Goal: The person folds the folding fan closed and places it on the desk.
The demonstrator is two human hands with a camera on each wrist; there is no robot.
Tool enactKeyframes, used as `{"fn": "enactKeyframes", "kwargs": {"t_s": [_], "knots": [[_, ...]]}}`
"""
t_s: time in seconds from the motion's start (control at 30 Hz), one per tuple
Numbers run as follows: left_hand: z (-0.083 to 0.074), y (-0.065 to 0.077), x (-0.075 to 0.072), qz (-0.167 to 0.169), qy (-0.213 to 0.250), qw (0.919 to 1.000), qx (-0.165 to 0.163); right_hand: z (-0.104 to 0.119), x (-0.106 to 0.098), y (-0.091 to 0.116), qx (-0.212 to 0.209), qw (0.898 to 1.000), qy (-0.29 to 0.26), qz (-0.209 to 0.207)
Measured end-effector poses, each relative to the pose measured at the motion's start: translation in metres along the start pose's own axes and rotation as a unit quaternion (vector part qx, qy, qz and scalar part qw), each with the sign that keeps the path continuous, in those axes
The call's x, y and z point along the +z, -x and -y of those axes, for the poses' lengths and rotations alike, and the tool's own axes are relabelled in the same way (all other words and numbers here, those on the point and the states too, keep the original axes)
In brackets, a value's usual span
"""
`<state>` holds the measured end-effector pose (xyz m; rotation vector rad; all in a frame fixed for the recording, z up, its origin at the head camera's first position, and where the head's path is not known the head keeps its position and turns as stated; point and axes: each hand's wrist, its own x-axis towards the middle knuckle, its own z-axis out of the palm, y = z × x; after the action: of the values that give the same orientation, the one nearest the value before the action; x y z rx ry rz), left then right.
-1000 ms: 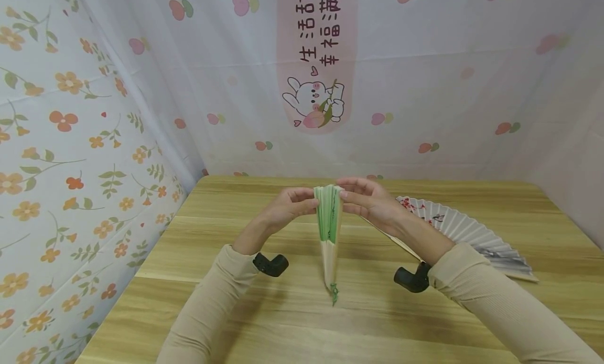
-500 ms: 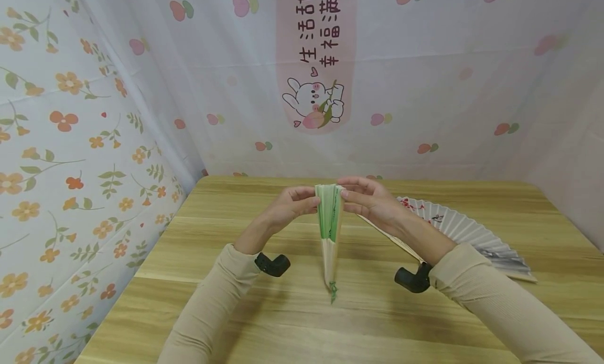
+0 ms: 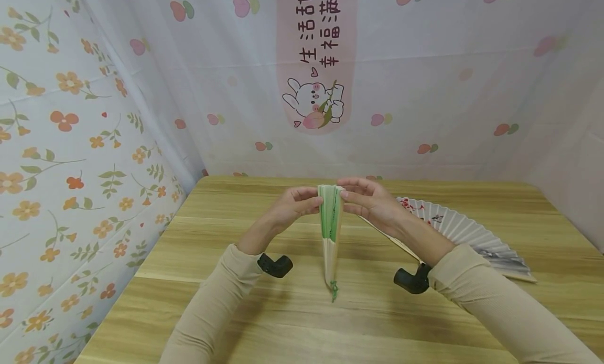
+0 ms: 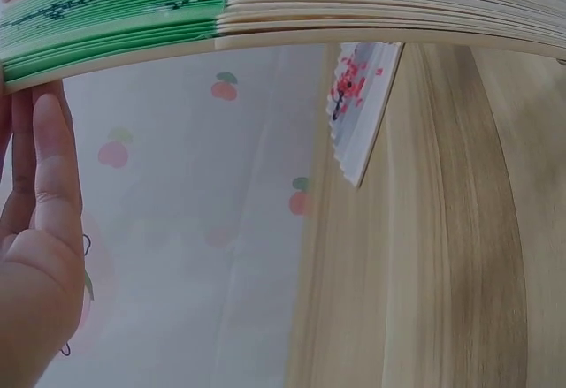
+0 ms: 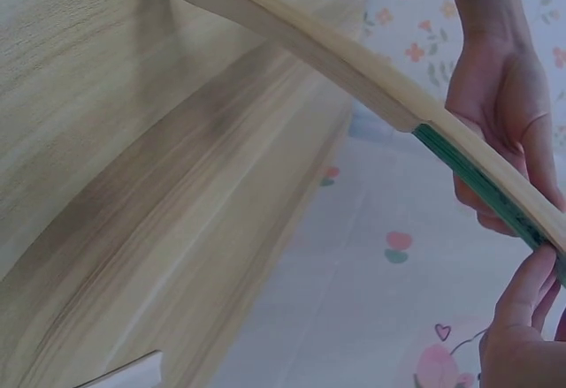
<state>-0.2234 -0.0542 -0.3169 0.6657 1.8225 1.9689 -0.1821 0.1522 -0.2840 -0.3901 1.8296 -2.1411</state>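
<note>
A green folding fan (image 3: pixel 331 217) with pale wooden ribs is held upright, nearly folded, its narrow end down with a green tassel (image 3: pixel 334 290). My left hand (image 3: pixel 292 209) pinches the left side of its wide top between thumb and fingers. On the other side my right hand (image 3: pixel 370 201) grips the outer rib near the top. In the left wrist view the stacked green folds (image 4: pixel 115 17) and ribs run across the top. The right wrist view shows the fan's edge (image 5: pixel 354 74) slanting between both hands.
An opened white folding fan (image 3: pixel 464 233) with red blossoms lies on the wooden table (image 3: pixel 264 322) at the right, partly behind my right forearm. Black wrist-worn pieces (image 3: pixel 275 266) sit at both wrists. A printed curtain (image 3: pixel 424 91) hangs behind the table, a flowered one (image 3: pixel 71 170) at left.
My left hand has moved slightly right, pressing the green fan's folds closer together, so its top is narrower. The right hand has stayed nearly still.
</note>
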Motion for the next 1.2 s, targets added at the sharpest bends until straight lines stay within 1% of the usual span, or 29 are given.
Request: {"fn": "enactKeyframes", "kwargs": {"t_s": [0.37,0.57,0.77,0.83,1.07,1.2], "knots": [[-0.0014,-0.0012,0.0024,-0.007,-0.020,0.9997,0.012,-0.0018,-0.0002,0.0008,-0.007,1.000,-0.011,0.000],[-0.0020,-0.0017,0.0031,-0.008,-0.035,0.9993,0.012,-0.0034,0.0033,0.0003,-0.012,1.000,-0.002,0.009],[-0.0026,-0.0007,0.0030,-0.012,-0.037,0.9992,0.012,-0.0043,0.0045,0.0008,-0.005,1.000,0.004,0.003],[-0.0026,-0.0001,0.0028,-0.018,-0.039,0.9990,0.012,-0.0050,0.0044,0.0005,-0.001,1.000,0.003,0.001],[-0.0046,0.0038,0.0014,-0.052,-0.069,0.9962,0.014,-0.0076,0.0055,-0.0025,0.007,1.000,0.006,-0.011],[-0.0044,0.0060,-0.0004,-0.062,-0.077,0.9951,0.007,-0.0098,0.0079,-0.0048,0.010,1.000,0.002,-0.023]]}}
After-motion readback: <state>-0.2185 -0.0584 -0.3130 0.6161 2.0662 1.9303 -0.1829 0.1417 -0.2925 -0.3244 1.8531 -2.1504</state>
